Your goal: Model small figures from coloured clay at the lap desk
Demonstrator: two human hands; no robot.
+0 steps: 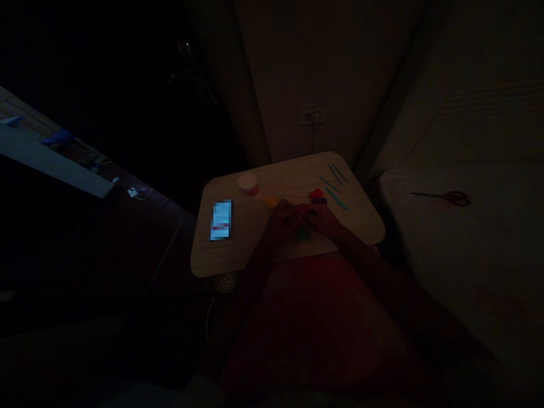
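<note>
In the dim light, my left hand [282, 221] and my right hand [323, 219] meet over the near side of a small wooden-topped table [238, 258]. Both have their fingers closed on a small pinkish-red lump of modelling clay [302, 211], mostly hidden by the fingers. Green clay [303, 233] lies just below the hands. Yellow clay [270, 202] is beside my left hand. Beyond my right hand are a red clay piece [315, 194] and a purple one [319, 201]. A teal modelling tool [337, 199] lies to their right.
More thin teal tools [335, 174] lie near the table's far right corner. A lidded tub [249, 184] stands at the back left, with a lit phone [221, 220] nearer me. Scissors [455, 197] rest on a pale surface at right. A wall socket [313, 115] holds a plug.
</note>
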